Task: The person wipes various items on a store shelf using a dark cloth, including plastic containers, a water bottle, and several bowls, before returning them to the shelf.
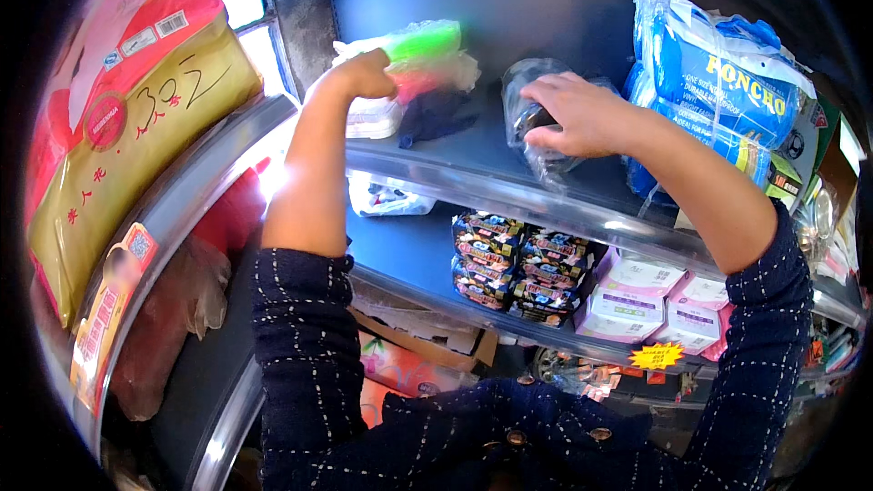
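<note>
My left hand (368, 76) is curled at the near edge of bright green and pink plastic-wrapped packets (436, 48) and appears to grip them; its fingertips are hidden. Under and beside the packets lie a dark blue cloth-like item (436, 117) and white wrapped packs (372, 117). On the same dark shelf, my right hand (580, 114) clasps a clear plastic bag (520, 92) with something dark inside. Its thumb and fingers are on opposite sides of the bag. To the right of that hand stands a tied stack of blue poncho packs (723, 82).
A clear front rail (470, 177) edges this shelf. Below are black printed packs (487, 259), white-and-purple boxes (627, 307) and a white plastic bag (389, 196). A large red-and-gold package (157, 109) fills the left-hand shelf. Cardboard (436, 334) lies lower down.
</note>
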A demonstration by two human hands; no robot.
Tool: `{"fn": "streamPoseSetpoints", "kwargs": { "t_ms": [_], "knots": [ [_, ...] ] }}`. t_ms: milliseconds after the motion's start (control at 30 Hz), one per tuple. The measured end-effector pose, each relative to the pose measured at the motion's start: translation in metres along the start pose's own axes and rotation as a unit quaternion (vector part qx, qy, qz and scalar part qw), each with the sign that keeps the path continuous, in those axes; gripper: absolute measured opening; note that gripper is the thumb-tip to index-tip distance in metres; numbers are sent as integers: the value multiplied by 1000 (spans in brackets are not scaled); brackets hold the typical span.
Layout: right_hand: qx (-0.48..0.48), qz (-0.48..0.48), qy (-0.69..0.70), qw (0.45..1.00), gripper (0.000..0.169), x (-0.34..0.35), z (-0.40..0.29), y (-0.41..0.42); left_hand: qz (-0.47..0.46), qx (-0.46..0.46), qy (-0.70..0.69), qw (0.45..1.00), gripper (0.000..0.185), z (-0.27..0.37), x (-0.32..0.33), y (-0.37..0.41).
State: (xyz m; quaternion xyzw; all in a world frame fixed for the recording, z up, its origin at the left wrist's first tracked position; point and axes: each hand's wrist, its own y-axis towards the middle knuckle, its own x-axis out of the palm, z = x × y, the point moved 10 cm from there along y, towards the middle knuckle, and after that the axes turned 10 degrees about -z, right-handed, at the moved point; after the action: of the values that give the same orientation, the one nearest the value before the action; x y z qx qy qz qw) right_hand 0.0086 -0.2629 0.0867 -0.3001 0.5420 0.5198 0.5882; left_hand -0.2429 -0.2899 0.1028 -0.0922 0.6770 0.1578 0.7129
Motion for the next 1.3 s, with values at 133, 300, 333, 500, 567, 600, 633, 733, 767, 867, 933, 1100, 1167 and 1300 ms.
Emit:
{"fn": "streamPoseSetpoints", "kwargs": {
  "t_ms": [133,300,333,500,567,600,633,733,767,867,933,1100,1167,1300],
  "knots": [
    [90,-58,30,994,49,11,32,-7,-62,-41,34,997,82,-8,36,-2],
    [69,-18,40,997,43,5,26,-22,190,31,-55,980,61,13,33,0],
    [72,-8,26,997,43,8,27,-25,162,53,-83,982,59,33,36,-4],
    [110,-46,31,992,44,6,31,-29,65,6,-61,996,56,61,56,-1],
    [120,-69,39,990,49,6,28,-30,20,11,-48,999,52,57,69,13],
    [112,-76,38,990,51,7,26,-29,-2,13,-41,999,50,52,75,20],
    [104,-83,38,990,54,7,23,-28,-6,12,-22,1000,45,45,79,27],
    [95,-88,49,990,58,1,20,-24,11,4,-4,1000,34,26,84,43],
    [93,-80,50,991,58,-2,21,-24,36,-2,-25,999,31,21,80,47],
    [81,53,56,994,47,-30,21,-24,81,33,-61,994,26,31,73,51],
    [50,157,43,985,37,-51,13,-27,104,57,-72,990,26,34,71,58],
    [-2,217,58,974,29,-79,-10,-25,-19,52,49,997,29,48,88,78],
    [-5,206,63,976,30,-83,-15,-27,-61,44,83,994,31,50,91,84],
    [-15,217,119,969,30,-75,-15,-26,-41,32,63,997,32,33,89,77]
  ]
}}
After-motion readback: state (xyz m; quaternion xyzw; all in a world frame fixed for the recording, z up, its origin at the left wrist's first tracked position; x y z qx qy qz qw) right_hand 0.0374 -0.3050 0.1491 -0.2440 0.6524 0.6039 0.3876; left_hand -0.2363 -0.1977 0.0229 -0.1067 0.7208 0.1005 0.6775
